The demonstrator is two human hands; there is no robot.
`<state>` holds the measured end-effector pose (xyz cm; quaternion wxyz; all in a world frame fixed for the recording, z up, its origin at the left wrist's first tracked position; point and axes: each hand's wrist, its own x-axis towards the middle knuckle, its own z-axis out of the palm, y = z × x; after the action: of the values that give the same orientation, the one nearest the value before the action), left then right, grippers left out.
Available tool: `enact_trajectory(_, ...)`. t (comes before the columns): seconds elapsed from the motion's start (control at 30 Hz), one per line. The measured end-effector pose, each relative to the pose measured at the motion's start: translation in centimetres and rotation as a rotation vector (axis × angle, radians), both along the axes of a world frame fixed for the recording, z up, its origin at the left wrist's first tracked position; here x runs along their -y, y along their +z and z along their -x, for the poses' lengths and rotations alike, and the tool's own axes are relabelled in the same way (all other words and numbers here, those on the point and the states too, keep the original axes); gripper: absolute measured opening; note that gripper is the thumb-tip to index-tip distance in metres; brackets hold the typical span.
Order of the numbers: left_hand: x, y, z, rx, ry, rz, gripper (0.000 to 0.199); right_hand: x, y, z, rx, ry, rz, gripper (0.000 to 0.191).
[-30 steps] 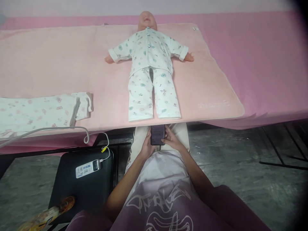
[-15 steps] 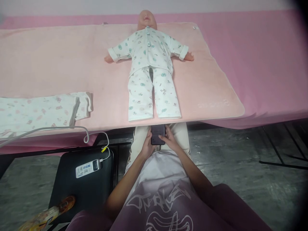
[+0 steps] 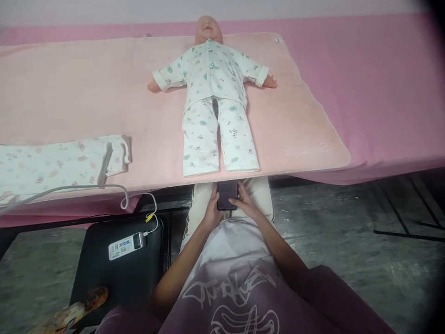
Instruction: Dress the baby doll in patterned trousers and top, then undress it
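A dark smartphone (image 3: 227, 195) rests low over my lap, just under the table's front edge. My left hand (image 3: 212, 209) grips its left side. My right hand (image 3: 246, 202) holds the right side, with the thumb over the lower part of the screen. Above them on the table lies a baby doll (image 3: 208, 31) on its back, arms spread. It wears a white printed jacket (image 3: 217, 74) with buttons down the front and matching trousers (image 3: 201, 144). Neither hand touches the doll.
A peach blanket (image 3: 295, 125) covers much of the pink table cloth (image 3: 382, 83). Folded white printed clothes (image 3: 59, 164) lie at the left. On a black stool (image 3: 114, 278) sits a white power bank (image 3: 125, 247) with a grey cable (image 3: 86, 187). Black metal legs (image 3: 406, 235) stand at right.
The view has shifted very slightly, so the doll and blanket appear a little further left. Both hands stay on the smartphone, with no clear movement.
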<state>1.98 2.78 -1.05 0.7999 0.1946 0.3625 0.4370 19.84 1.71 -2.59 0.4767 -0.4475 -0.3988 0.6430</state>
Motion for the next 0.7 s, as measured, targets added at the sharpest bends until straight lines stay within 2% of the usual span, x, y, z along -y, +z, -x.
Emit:
enact_trajectory(0.23, -0.1, 0.2, -0.1, 0.007, 0.02, 0.014, 0.077, -0.2, -1.0, 0.5, 0.029, -0.028, 0.039, 0.124)
enact_trajectory(0.4, 0.0, 0.2, -0.1, 0.012, 0.023, 0.035, 0.079, -0.3, -1.3, 0.6, 0.082, -0.057, 0.01, 0.105)
enact_trajectory(0.7, -0.1, -0.1, -0.1, 0.014, 0.042, 0.033, 0.072, -0.3, -1.1, 0.1, 0.045, -0.043, 0.026, 0.101)
